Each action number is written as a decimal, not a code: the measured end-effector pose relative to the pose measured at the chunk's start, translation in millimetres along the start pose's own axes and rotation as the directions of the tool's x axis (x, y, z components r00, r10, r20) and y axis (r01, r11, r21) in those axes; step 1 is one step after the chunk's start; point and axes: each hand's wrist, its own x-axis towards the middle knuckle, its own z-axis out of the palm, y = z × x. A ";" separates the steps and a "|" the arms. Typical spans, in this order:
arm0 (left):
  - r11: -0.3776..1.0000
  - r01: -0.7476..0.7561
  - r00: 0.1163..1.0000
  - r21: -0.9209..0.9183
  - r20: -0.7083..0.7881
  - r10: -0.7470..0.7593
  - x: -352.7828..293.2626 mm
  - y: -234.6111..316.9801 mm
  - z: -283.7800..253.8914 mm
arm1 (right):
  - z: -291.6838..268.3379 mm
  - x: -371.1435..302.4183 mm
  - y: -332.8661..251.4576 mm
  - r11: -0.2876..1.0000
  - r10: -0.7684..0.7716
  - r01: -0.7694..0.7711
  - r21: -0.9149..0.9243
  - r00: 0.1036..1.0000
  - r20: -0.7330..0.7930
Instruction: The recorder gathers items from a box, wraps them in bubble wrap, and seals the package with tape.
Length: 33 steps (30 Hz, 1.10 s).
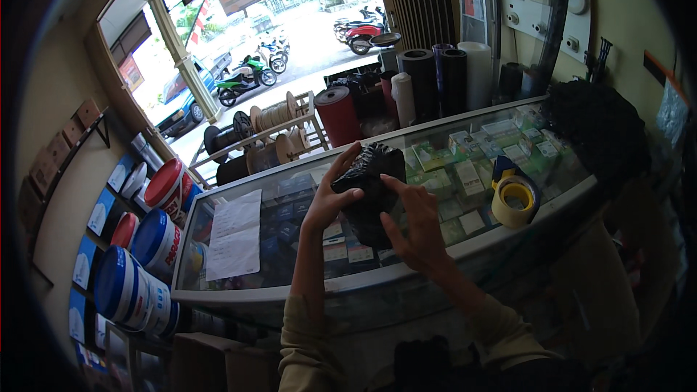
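Observation:
A bundle wrapped in shiny black plastic [370,210] is held up over the glass counter. My left hand [328,196] grips it from the left, thumb across its face and fingers along the far side. From the right, my right hand [417,229] touches the bundle with forefinger and thumb spread apart, the other fingers partly curled. What is inside the plastic is hidden. To the right, a tape dispenser with a yellow-cored roll of tape [514,199] rests on the glass. A creased white paper sheet [234,236] lies on the counter at the left.
Small boxes [468,178] fill the glass display counter [348,284]. A black plastic heap [599,127] covers its right end. Paint buckets [131,290] stand at the left. Beyond the counter are upright rolls [417,87] and a rack of spools [272,116].

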 end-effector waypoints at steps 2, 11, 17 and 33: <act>0.993 -0.065 0.993 -0.095 0.093 0.074 5.7 0.4 -8.4 | 4.1 -2.1 -3.4 0.996 0.023 -0.025 -0.083 0.999 -0.023; 0.799 0.107 0.934 0.592 -0.336 0.124 -15.1 44.0 61.2 | 21.0 -7.1 28.6 0.994 -0.103 0.094 -0.063 0.982 -0.161; 0.579 0.198 0.658 0.791 -0.545 0.520 -3.4 21.5 98.4 | 19.0 -9.0 25.3 0.997 0.041 -0.030 0.076 0.989 -0.141; 0.624 -0.126 0.891 0.771 -0.188 0.412 -11.3 21.0 55.0 | -5.4 36.7 57.4 0.928 -0.313 0.327 -0.180 0.944 0.103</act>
